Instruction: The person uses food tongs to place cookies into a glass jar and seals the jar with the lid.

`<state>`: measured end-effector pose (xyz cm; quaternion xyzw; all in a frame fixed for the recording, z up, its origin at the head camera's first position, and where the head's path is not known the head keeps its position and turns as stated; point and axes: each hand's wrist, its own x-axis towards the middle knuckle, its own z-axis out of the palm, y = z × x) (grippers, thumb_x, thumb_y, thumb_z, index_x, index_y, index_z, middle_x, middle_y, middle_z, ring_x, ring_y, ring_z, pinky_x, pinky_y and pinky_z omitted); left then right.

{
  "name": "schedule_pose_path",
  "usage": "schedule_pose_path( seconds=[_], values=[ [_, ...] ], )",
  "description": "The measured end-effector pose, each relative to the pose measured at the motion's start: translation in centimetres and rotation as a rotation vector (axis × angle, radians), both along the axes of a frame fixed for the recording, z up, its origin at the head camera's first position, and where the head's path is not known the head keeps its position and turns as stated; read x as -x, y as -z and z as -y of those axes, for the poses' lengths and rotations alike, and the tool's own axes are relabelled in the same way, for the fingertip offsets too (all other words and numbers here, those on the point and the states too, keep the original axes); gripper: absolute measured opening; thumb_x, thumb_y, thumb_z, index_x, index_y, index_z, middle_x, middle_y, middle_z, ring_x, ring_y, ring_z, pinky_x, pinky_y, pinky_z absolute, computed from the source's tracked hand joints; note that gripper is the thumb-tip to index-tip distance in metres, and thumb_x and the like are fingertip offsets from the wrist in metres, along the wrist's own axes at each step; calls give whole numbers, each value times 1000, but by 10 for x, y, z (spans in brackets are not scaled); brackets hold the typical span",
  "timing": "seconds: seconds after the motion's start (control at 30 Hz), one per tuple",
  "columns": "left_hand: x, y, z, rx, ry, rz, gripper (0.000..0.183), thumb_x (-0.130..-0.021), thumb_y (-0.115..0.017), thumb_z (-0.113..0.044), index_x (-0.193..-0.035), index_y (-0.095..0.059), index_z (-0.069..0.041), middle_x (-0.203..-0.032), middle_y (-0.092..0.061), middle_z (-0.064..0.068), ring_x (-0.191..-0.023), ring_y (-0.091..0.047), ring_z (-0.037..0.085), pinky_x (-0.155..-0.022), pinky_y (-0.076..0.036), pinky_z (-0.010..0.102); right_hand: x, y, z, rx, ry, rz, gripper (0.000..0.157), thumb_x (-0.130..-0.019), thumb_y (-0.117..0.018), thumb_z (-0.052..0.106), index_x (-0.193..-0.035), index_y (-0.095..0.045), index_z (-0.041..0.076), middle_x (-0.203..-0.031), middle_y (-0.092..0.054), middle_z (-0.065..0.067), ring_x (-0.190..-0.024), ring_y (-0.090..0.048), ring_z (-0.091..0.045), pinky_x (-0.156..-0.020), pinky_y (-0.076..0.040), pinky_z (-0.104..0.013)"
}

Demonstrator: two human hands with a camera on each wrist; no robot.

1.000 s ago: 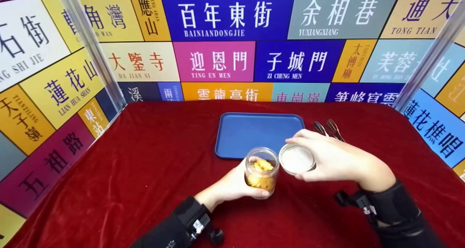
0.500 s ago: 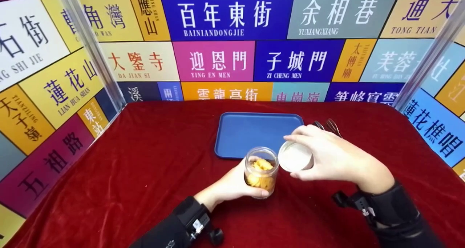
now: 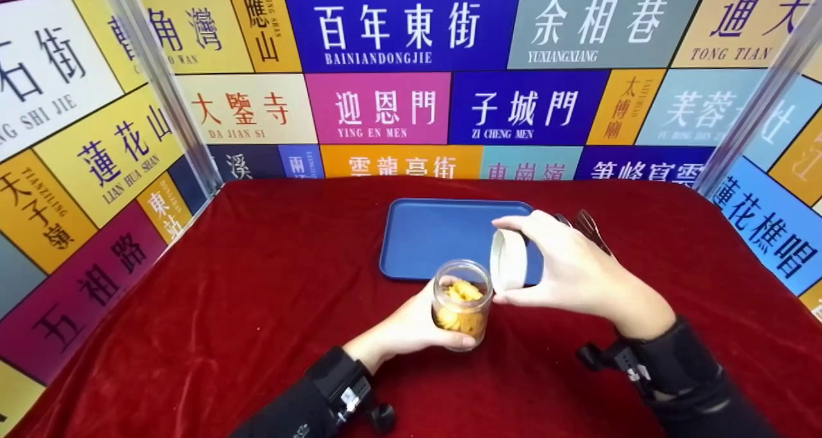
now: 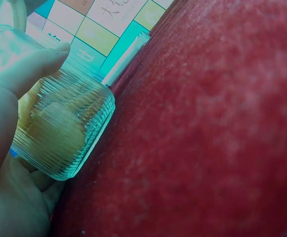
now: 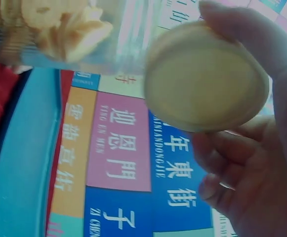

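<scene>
My left hand (image 3: pixel 408 325) grips a ribbed clear glass jar (image 3: pixel 463 319), fingers behind it and thumb across the near side. Yellow-brown snack pieces (image 3: pixel 461 290) partly fill the jar, whose mouth is uncovered. In the left wrist view the jar's ribbed base (image 4: pixel 66 153) appears close over the red cloth. My right hand (image 3: pixel 575 271) pinches a round pale lid (image 3: pixel 510 261) by its rim between thumb and fingers. Tipped on edge, the lid is right beside the jar's mouth, on its right. The right wrist view has the lid's flat round face (image 5: pixel 205 81) toward the camera.
Behind the jar a blue tray (image 3: pixel 437 236) lies on the red cloth (image 3: pixel 289 284). Dark-handled utensils (image 3: pixel 591 229) lie right of the tray, partly hidden by my right hand. A wall of colourful lettered panels (image 3: pixel 398 27) stands behind, with clear corner posts (image 3: pixel 160 85).
My right hand has moved slightly left and up, turning the lid from face-up toward the camera to standing on edge. The left hand and jar have stayed in place.
</scene>
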<state>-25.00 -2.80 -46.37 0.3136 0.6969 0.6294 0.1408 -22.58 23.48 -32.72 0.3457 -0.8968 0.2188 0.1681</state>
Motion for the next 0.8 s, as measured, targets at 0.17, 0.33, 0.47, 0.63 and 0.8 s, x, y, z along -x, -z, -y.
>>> schedule_pose_path(
  seconds=[0.17,0.33,0.47,0.63,0.8],
  values=[
    [1,0,0,4,11,3,83,-78,-94,-11,-145,-45,-11,-128,-68,-1,-119,-66,17,-109,-50,33,4,8,7,71,-9,3,88,-69,-101,46,-142,-62,16,-129,-64,2,-113,-59,-16,-96,-55,-44],
    [1,0,1,15,4,1,85,-77,-94,-10,-146,-44,-12,-128,-68,-2,-118,-67,16,-108,-50,33,8,15,14,137,-36,23,89,-71,-101,42,-146,-61,15,-132,-65,2,-113,-59,-16,-93,-55,-42],
    [2,1,1,-5,8,0,97,-77,-94,-8,-154,-37,-16,-133,-64,-1,-121,-66,17,-109,-50,33,9,22,24,145,-81,51,91,-73,-100,40,-149,-59,10,-136,-66,-1,-110,-60,-15,-90,-56,-39],
    [2,2,0,-23,20,-6,99,-77,-94,-8,-157,-35,-20,-137,-62,-2,-123,-64,17,-110,-49,34,8,34,34,135,-138,56,88,-75,-99,41,-147,-61,8,-140,-65,-4,-121,-60,-18,-99,-56,-43],
    [1,1,1,-13,19,-1,97,-78,-94,-9,-156,-38,-20,-138,-62,-3,-123,-64,16,-111,-48,33,7,41,41,130,-139,48,83,-77,-97,44,-145,-64,9,-141,-64,-4,-129,-57,-21,-107,-52,-47]
  ],
)
